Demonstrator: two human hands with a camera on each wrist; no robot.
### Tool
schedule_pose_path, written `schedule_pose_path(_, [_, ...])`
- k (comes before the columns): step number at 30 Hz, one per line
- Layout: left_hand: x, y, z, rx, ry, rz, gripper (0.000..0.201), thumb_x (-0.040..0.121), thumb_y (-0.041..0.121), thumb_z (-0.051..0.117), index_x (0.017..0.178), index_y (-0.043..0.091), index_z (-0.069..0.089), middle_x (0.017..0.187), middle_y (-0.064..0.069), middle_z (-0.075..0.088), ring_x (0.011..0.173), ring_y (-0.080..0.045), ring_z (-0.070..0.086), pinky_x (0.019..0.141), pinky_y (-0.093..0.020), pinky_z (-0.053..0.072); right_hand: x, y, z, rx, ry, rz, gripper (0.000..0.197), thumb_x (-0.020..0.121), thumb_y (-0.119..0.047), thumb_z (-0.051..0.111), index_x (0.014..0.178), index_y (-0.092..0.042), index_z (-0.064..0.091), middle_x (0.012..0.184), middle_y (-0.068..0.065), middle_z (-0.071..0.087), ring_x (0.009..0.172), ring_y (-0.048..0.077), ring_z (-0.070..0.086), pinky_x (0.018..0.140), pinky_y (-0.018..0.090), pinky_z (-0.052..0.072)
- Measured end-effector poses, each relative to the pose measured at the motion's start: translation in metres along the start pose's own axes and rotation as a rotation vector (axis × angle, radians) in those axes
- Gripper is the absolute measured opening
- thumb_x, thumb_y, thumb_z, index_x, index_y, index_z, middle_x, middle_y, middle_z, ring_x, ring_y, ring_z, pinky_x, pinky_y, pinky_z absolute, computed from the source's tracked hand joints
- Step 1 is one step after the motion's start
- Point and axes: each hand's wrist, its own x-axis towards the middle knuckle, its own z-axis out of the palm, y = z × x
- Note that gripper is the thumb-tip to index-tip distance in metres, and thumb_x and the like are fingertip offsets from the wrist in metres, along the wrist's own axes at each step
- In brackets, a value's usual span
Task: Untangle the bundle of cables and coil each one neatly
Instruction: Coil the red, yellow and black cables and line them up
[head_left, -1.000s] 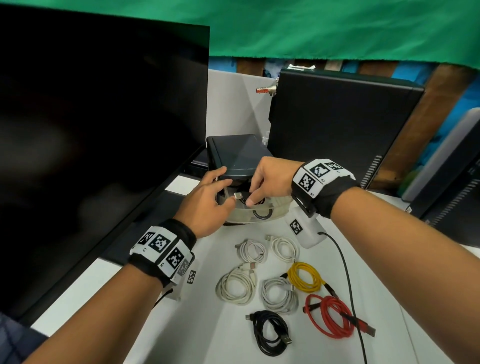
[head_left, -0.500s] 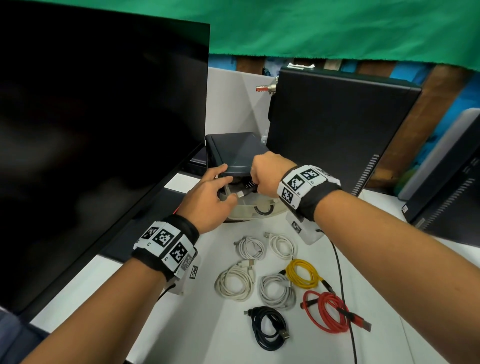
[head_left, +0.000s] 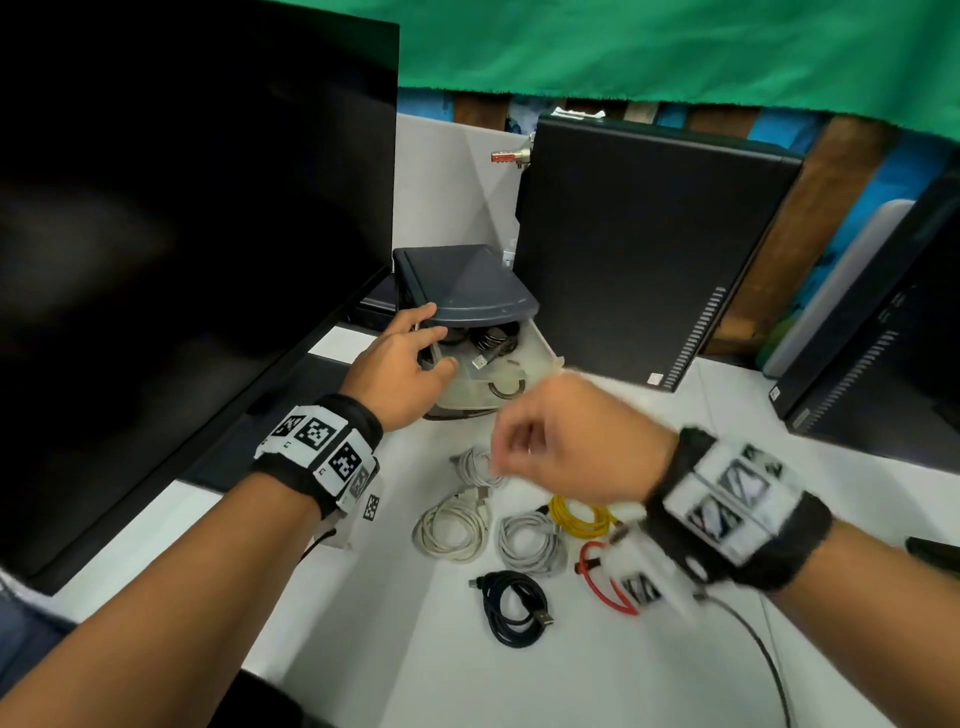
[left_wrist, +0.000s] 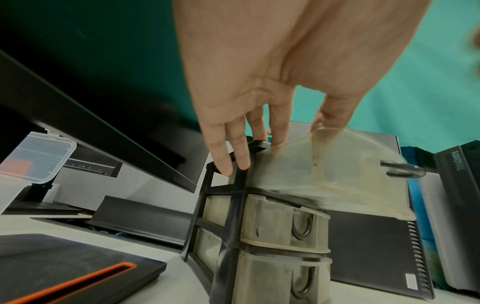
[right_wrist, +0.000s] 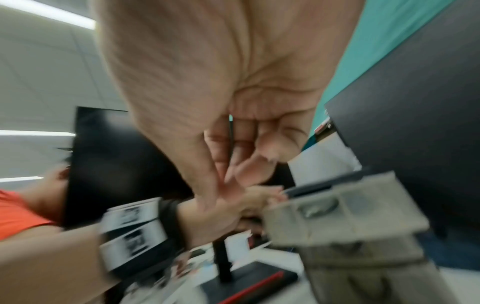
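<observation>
Several coiled cables lie on the white desk: white ones (head_left: 452, 530), a yellow one (head_left: 579, 514), a red one (head_left: 602, 582) and a black one (head_left: 514, 608). Behind them stands a small drawer unit (head_left: 462, 286) with its translucent top drawer (head_left: 524, 358) pulled out. Inside lie dark cables (head_left: 488, 338) and a USB plug (head_left: 480, 360). My left hand (head_left: 428, 338) grips the unit's front left corner, fingers (left_wrist: 233, 160) on the dark frame and thumb on the drawer. My right hand (head_left: 511, 441), blurred, hovers above the coils with fingers curled, pinching a thin dark strand (right_wrist: 230, 139).
A large black monitor (head_left: 182, 208) fills the left side. A black computer tower (head_left: 639, 249) stands right behind the drawer unit, and another (head_left: 883, 338) at the far right. A clear plastic box (left_wrist: 39, 158) sits under the monitor. A thin black wire (head_left: 763, 649) trails from my right wrist.
My right hand has come out of the drawer and swung back toward me over the coils. The left hand has stayed on the drawer unit.
</observation>
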Motion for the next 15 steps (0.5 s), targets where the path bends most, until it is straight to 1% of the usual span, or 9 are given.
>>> schedule_pose_path(1, [0.000, 0.001, 0.000, -0.003, 0.001, -0.004, 0.047, 0.095, 0.033, 0.060, 0.140, 0.020, 0.055, 0.158, 0.018, 0.029, 0.101, -0.016, 0.062, 0.103, -0.030, 0.041, -0.015, -0.005, 0.011, -0.046, -0.136, 0.000, 0.010, 0.083, -0.032, 0.074, 0.079, -0.023, 0.076, 0.068, -0.012, 0.068, 0.063, 0.006, 0.059, 0.061, 0.013, 0.045])
schedule_pose_path(2, [0.000, 0.001, 0.000, -0.006, 0.001, -0.006, 0.047, 0.096, 0.033, 0.060, 0.140, 0.020, 0.055, 0.158, 0.018, 0.029, 0.098, -0.019, 0.062, 0.104, -0.032, 0.043, -0.027, -0.007, 0.026, -0.121, -0.243, 0.004, 0.017, 0.082, -0.041, 0.073, 0.082, -0.024, 0.076, 0.068, -0.011, 0.066, 0.063, 0.007, 0.057, 0.062, 0.015, 0.045])
schedule_pose_path(3, [-0.001, 0.001, 0.001, -0.007, 0.001, -0.006, 0.047, 0.096, 0.033, 0.060, 0.141, 0.020, 0.055, 0.158, 0.018, 0.029, 0.099, -0.020, 0.062, 0.104, -0.034, 0.043, -0.037, -0.007, 0.043, -0.196, -0.316, 0.008, 0.028, 0.080, -0.051, 0.072, 0.083, -0.023, 0.075, 0.069, -0.009, 0.064, 0.064, 0.010, 0.055, 0.064, 0.022, 0.048])
schedule_pose_path(6, [-0.001, 0.001, 0.001, 0.002, 0.005, 0.004, 0.047, 0.096, 0.033, 0.059, 0.141, 0.020, 0.054, 0.159, 0.017, 0.029, 0.114, -0.021, 0.061, 0.104, -0.035, 0.044, -0.048, -0.002, 0.083, -0.324, -0.426, 0.072, 0.054, 0.075, -0.069, 0.068, 0.079, -0.015, 0.067, 0.076, 0.002, 0.065, 0.070, 0.024, 0.057, 0.061, 0.029, 0.042])
schedule_pose_path(8, [0.000, 0.001, 0.002, 0.003, 0.009, 0.013, 0.047, 0.097, 0.033, 0.058, 0.142, 0.019, 0.054, 0.159, 0.016, 0.028, 0.123, -0.017, 0.056, 0.105, -0.035, 0.044, -0.048, -0.001, 0.098, -0.310, -0.396, 0.136, 0.049, 0.078, -0.064, 0.068, 0.076, -0.015, 0.060, 0.077, 0.004, 0.062, 0.075, 0.029, 0.056, 0.060, 0.029, 0.035])
schedule_pose_path(10, [0.000, 0.000, 0.003, -0.006, 0.014, 0.023, 0.048, 0.097, 0.032, 0.058, 0.143, 0.017, 0.053, 0.160, 0.015, 0.028, 0.129, -0.014, 0.051, 0.106, -0.035, 0.044, -0.049, 0.000, 0.106, -0.295, -0.359, 0.141, 0.043, 0.087, -0.046, 0.066, 0.064, -0.016, 0.044, 0.067, 0.002, 0.046, 0.073, 0.029, 0.048, 0.052, 0.026, 0.025])
schedule_pose_path(12, [0.001, -0.002, 0.004, -0.017, 0.018, 0.027, 0.048, 0.097, 0.032, 0.058, 0.143, 0.017, 0.053, 0.160, 0.015, 0.028, 0.131, -0.014, 0.049, 0.106, -0.035, 0.044, -0.051, -0.002, 0.109, -0.303, -0.379, 0.122, 0.043, 0.091, -0.031, 0.060, 0.060, -0.017, 0.033, 0.063, 0.001, 0.034, 0.073, 0.029, 0.044, 0.050, 0.024, 0.018])
schedule_pose_path(13, [0.002, -0.003, 0.004, -0.029, 0.016, 0.030, 0.047, 0.097, 0.032, 0.059, 0.142, 0.018, 0.054, 0.159, 0.015, 0.028, 0.132, -0.014, 0.049, 0.107, -0.035, 0.043, -0.052, -0.004, 0.107, -0.301, -0.387, 0.114, 0.042, 0.092, -0.029, 0.059, 0.061, -0.016, 0.035, 0.064, 0.002, 0.036, 0.073, 0.029, 0.044, 0.050, 0.025, 0.020])
schedule_pose_path(15, [0.002, -0.006, 0.005, -0.063, 0.011, 0.042, 0.046, 0.096, 0.031, 0.061, 0.140, 0.019, 0.055, 0.158, 0.015, 0.029, 0.134, -0.014, 0.047, 0.108, -0.035, 0.043, -0.051, -0.011, 0.087, -0.258, -0.353, 0.106, 0.034, 0.093, -0.034, 0.058, 0.068, -0.012, 0.049, 0.071, 0.005, 0.051, 0.074, 0.030, 0.051, 0.057, 0.029, 0.035])
